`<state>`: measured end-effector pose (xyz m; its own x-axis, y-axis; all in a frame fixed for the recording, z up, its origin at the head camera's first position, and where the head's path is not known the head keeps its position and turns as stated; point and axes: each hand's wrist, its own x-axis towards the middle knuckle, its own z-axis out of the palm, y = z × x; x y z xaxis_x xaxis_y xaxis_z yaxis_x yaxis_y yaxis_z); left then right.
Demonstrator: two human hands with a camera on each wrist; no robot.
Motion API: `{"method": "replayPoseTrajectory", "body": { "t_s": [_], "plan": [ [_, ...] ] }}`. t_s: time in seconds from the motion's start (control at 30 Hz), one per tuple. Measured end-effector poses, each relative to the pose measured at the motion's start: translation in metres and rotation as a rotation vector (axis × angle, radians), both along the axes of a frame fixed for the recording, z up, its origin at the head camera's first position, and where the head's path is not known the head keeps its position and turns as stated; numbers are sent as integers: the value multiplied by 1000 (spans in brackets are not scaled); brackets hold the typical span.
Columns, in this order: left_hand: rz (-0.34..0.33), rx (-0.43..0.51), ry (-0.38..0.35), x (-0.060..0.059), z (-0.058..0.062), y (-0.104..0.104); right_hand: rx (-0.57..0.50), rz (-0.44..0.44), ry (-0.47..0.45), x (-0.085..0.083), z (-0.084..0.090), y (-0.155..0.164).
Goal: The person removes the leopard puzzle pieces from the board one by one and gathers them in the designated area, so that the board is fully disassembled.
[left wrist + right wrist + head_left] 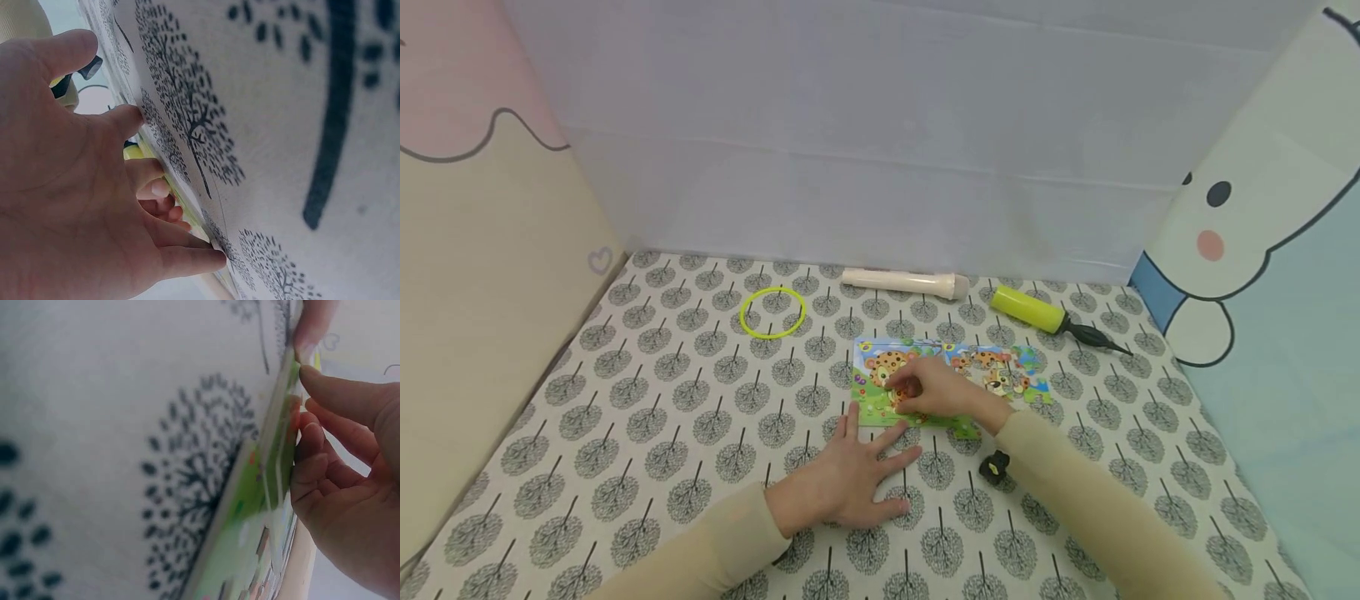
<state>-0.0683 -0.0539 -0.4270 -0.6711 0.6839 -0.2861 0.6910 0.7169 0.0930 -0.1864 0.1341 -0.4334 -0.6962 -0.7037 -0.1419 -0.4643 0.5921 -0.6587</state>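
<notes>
A colourful animal puzzle board (1000, 371) lies flat on the tree-print cloth (700, 400). My right hand (917, 392) rests on the board's left half, its fingertips gathered on a small orange puzzle piece (907, 389). In the right wrist view the right hand (312, 437) has thumb and fingers meeting at the piece on the green board (250, 512). My left hand (857, 467) lies flat on the cloth with fingers spread, its fingertips at the board's near left edge and holding nothing. The left wrist view shows the left hand (94, 187) pressed against the cloth.
At the back lie a yellow ring (772, 312), a cream tube (904, 283) and a yellow hand pump (1037, 310) with a black nozzle. A small black and yellow object (994, 467) sits beside my right sleeve. Padded walls enclose three sides.
</notes>
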Motion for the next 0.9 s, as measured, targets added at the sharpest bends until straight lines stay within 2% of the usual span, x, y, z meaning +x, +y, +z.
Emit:
{"method": "replayPoseTrajectory", "body": {
  "t_s": [0.27, 0.43, 0.73, 0.9],
  "plan": [
    [3, 3, 6, 0, -2, 0, 36, 44, -9, 1, 1, 1],
    [1, -4, 20, 1, -2, 0, 56, 36, -28, 1, 1, 1],
    [-6, -21, 27, 1, -1, 0, 99, 29, 23, 3, -1, -3],
    [-4, -21, 23, 1, -1, 0, 81, 32, 7, 4, 1, -1]
  ]
}}
